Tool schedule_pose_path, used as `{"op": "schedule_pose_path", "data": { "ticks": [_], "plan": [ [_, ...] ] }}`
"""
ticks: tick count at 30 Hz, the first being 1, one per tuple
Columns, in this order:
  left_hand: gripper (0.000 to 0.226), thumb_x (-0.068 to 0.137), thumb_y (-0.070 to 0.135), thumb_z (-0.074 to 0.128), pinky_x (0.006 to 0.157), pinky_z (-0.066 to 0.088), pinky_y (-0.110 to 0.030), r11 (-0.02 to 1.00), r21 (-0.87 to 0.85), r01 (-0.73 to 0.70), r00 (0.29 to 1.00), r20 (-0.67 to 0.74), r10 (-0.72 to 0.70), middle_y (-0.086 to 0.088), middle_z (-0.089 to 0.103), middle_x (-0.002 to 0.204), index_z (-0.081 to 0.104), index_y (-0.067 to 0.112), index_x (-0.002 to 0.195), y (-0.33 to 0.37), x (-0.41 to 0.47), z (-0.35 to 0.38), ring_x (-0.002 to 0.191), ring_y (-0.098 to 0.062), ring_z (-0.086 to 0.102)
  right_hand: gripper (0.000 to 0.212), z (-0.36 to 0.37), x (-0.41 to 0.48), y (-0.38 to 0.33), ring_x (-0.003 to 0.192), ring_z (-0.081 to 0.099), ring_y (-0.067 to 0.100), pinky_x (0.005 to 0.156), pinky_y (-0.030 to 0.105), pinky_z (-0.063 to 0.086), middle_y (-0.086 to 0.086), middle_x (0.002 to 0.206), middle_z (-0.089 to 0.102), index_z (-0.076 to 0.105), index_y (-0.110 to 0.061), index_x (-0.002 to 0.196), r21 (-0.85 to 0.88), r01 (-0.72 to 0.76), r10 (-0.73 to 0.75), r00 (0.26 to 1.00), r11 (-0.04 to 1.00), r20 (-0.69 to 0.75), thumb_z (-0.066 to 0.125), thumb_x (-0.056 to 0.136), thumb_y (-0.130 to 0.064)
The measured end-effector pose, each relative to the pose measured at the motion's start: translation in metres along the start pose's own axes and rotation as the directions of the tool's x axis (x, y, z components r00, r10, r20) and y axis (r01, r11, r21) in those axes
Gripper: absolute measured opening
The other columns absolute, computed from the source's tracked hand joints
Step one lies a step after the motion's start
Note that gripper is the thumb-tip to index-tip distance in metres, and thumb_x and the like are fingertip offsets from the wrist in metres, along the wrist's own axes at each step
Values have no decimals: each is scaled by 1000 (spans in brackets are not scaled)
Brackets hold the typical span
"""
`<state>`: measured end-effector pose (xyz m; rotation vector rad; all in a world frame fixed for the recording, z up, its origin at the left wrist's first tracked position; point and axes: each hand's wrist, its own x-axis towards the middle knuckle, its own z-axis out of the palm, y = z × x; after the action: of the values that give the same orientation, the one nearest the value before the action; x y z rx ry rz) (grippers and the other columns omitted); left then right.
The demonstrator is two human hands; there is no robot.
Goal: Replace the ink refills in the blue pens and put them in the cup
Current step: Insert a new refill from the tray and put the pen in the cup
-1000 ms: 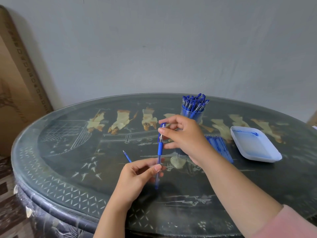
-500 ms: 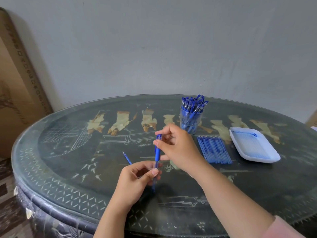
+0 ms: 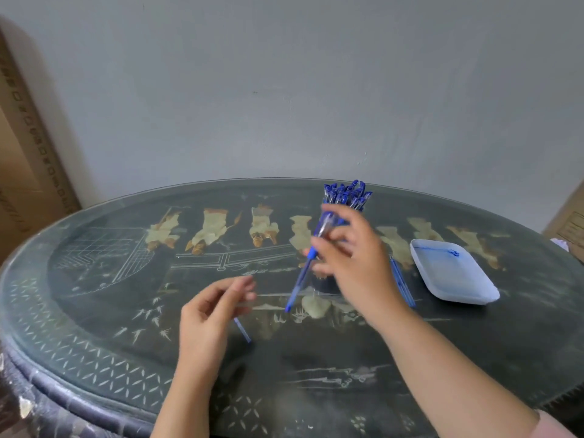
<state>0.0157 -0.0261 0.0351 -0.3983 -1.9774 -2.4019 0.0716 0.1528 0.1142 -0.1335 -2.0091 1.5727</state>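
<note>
My right hand (image 3: pixel 350 257) grips a blue pen (image 3: pixel 301 276) by its upper half, tip slanting down to the left above the table. Just behind it stands the cup (image 3: pixel 346 199) packed with several blue pens, its lower part hidden by my hand. My left hand (image 3: pixel 210 314) hovers lower left with fingers loosely curled and nothing visible in it. A loose blue refill (image 3: pixel 242 330) lies on the table beside that hand. More blue refills (image 3: pixel 401 284) lie in a row right of my right wrist, mostly hidden.
A white tray (image 3: pixel 455 275) with a blue ink smear sits at the right on the dark oval glass-topped table (image 3: pixel 94 311). Cardboard leans against the wall at the left, and a box stands at the far right edge.
My left hand has let go of the pen and drawn back to the left. My right hand has lifted the pen up and to the right, toward the cup.
</note>
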Motion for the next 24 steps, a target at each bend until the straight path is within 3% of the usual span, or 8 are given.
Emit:
{"op": "schedule_pose_path", "data": {
  "ticks": [3,6,9,11,14,19,24],
  "plan": [
    [18,96,12,57,72,59,-24,998,59,-18,977,-213,30,-5,75,87,74,14,93,-4,16,-16,83,-16,70,38,-30,28,-11,82,72,18,67,29,60,8,87,69,55,-37,112,-26,81,-85,976,996,-200,60,94,-4],
    [15,97,18,57,82,56,-36,993,106,45,941,-337,-7,-5,74,94,72,18,95,-14,25,-24,85,-19,68,37,-55,65,-20,82,72,19,69,32,60,4,86,66,54,-39,106,-53,182,-188,898,982,-397,60,94,-4],
    [13,96,20,59,86,54,-39,971,221,90,945,-328,-13,1,73,93,70,25,96,-21,25,-24,90,-18,69,34,-69,98,-20,79,71,16,78,41,60,8,89,69,54,-40,105,-149,245,-287,785,958,-550,63,90,-10],
    [13,95,21,60,86,53,-36,949,303,83,962,-272,3,6,72,93,69,30,95,-21,23,-22,93,-14,68,32,-73,115,-16,74,70,14,80,37,58,5,89,69,53,-34,108,-197,260,-326,738,945,-591,63,90,-10],
    [14,94,22,61,82,49,-27,933,350,82,967,-254,10,6,72,94,67,35,93,-18,23,-21,93,-12,67,30,-72,133,-4,66,65,11,74,29,56,0,86,64,54,-29,111,-259,261,-365,741,930,-563,62,92,-8],
    [14,94,24,61,90,52,-39,927,362,95,965,-261,3,7,72,94,68,36,93,-18,26,-20,93,-13,68,29,-65,152,18,71,61,12,69,18,48,-1,88,64,59,-19,121,-425,158,-341,851,891,-399,61,94,-9],
    [13,93,25,61,84,48,-30,924,370,96,969,-249,-1,8,72,94,68,36,96,-20,27,-21,92,-12,68,24,-61,158,38,85,66,18,80,29,51,1,86,72,66,-22,117,-572,76,-242,945,817,-221,65,93,-17]
  ]
}}
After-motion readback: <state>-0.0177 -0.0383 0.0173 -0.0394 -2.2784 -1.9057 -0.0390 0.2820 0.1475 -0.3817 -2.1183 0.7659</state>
